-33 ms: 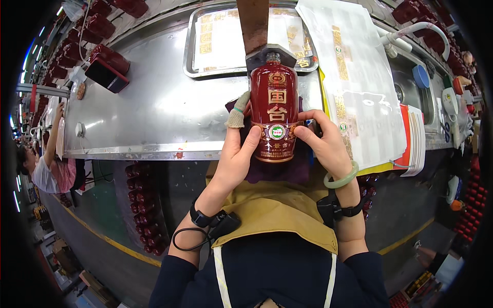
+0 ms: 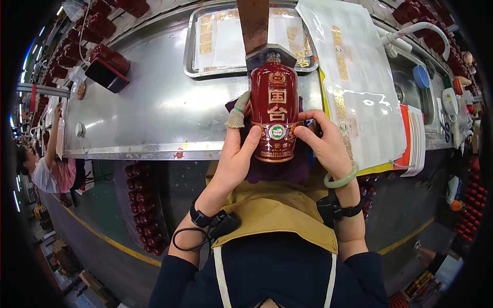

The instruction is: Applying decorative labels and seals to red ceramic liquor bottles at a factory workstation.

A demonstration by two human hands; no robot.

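Note:
A glossy dark red bottle (image 2: 275, 113) with gold lettering and a round green-and-white emblem lies on its back over a purple cloth (image 2: 280, 175), its neck pointing away from me against a metal holder (image 2: 261, 54). My left hand (image 2: 237, 146) grips the bottle's left side, thumb on the lower front; a knitted finger cover (image 2: 238, 113) sits on one finger. From the right, my right hand (image 2: 324, 141) holds the bottle with its thumb near the gold band and its index finger curled at the edge. The other fingers are partly hidden behind the bottle.
Beyond the bottle, a metal tray (image 2: 192, 56) holds sheets of gold decals. More decal sheets (image 2: 364, 92) lie at the right, beside a sink (image 2: 405, 84) with a blue cup (image 2: 421, 76). A phone (image 2: 105, 75) leans on a red bottle at left. Another person (image 2: 49, 167) works far left.

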